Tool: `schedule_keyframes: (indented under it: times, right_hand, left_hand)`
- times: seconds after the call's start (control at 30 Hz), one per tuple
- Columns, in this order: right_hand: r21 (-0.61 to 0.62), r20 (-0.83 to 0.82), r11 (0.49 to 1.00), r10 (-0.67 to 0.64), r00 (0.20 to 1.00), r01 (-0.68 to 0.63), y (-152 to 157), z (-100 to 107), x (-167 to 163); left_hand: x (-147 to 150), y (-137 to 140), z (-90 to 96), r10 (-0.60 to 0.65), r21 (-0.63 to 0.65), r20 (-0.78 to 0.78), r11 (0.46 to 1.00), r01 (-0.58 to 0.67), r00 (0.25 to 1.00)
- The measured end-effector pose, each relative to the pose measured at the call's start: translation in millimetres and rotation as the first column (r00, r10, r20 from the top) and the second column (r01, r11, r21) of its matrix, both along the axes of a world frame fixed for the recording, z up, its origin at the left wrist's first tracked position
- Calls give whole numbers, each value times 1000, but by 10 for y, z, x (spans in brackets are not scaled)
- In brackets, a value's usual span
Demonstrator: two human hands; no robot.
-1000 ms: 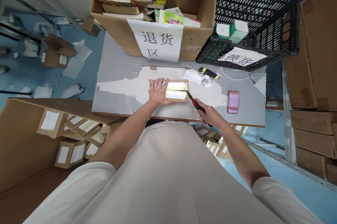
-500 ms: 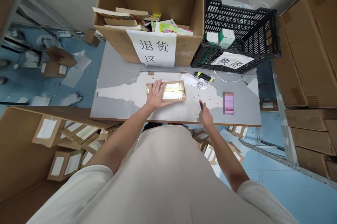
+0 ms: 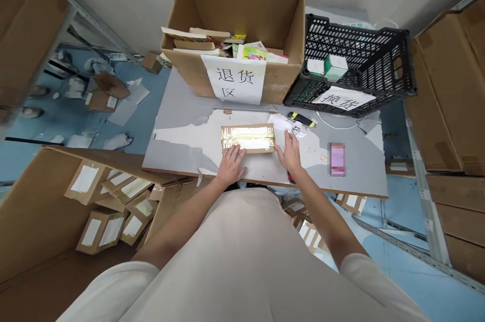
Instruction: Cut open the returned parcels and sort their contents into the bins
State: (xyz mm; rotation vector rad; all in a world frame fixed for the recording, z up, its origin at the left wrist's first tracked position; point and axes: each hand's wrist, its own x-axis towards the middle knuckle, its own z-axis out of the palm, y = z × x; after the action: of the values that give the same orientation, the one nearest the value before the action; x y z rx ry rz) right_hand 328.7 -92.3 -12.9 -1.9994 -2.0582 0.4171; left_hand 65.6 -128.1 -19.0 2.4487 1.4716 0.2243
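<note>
A small taped cardboard parcel [image 3: 248, 138] with a white label lies on the worktable. My left hand [image 3: 230, 166] is at its front left edge, fingers spread and fingertips touching the box. My right hand [image 3: 290, 154] is open at the parcel's right end, its thumb by the corner and its fingers stretched forward beside crumpled white paper [image 3: 279, 121]. Partly hidden under my right wrist, near the table's front edge, is a red and black tool handle [image 3: 291, 178], which looks like a screwdriver's. Neither hand holds anything.
At the back stand a large carton [image 3: 275, 82] of books and a black plastic crate [image 3: 386, 77] with small boxes. A yellow-black utility knife [image 3: 301, 119] and a pink blurred phone-like object [image 3: 337, 159] lie on the table [image 3: 182, 155]. An open carton [image 3: 34, 201] of parcels is at the left.
My right hand has let go of the screwdriver-like tool at the table's front edge and moved to the parcel's right end. My left hand has slid from the parcel's top to its front edge.
</note>
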Motion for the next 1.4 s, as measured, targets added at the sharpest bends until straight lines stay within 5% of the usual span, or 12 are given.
schedule_keyframes:
  times: [0.1,0.23,0.33,0.5,0.63,0.73,0.83,0.93,1.03,1.1,1.2,1.4]
  right_hand:
    - [18,71,928,369,927,-371,463,273,-246]
    - [-131,234,842,539,809,-523,791,408,-447]
    - [-204,218,834,549,807,-512,978,457,-425]
    - [-202,-51,861,467,883,-467,1399,508,-301]
    - [-298,-113,893,317,942,-336,1564,412,-251]
    - [-295,-61,929,213,975,-222,1496,343,-278]
    - [-59,25,986,159,987,-158,1286,383,-330]
    - [150,89,942,290,953,-300,977,506,-376]
    - [-11,125,804,591,797,-594,679,614,-454]
    - [-194,167,724,689,705,-662,547,654,-528]
    - [-305,274,761,646,713,-573,415,674,-628]
    - [-153,387,809,578,719,-568,-151,557,-631]
  left_hand:
    - [-2,26,-5,7,-13,25,1000,-7,1000]
    - [7,53,51,10,-79,38,997,-7,999]
    - [5,57,88,-15,-91,36,996,19,999]
    - [-46,47,97,-4,-94,25,996,6,1000]
    - [-93,7,97,-64,-105,31,992,67,997]
    - [-92,-11,101,-58,-94,39,994,61,998]
    - [-126,54,138,-27,-64,65,997,32,998]
    - [-275,252,223,-23,-20,83,1000,24,996]
    - [-502,567,298,-52,-22,37,998,53,998]
    - [-637,783,305,-125,-74,-15,990,123,992]
    - [-741,1011,245,-220,-151,-40,965,212,975]
    - [-723,1058,163,-192,-144,17,971,193,981]
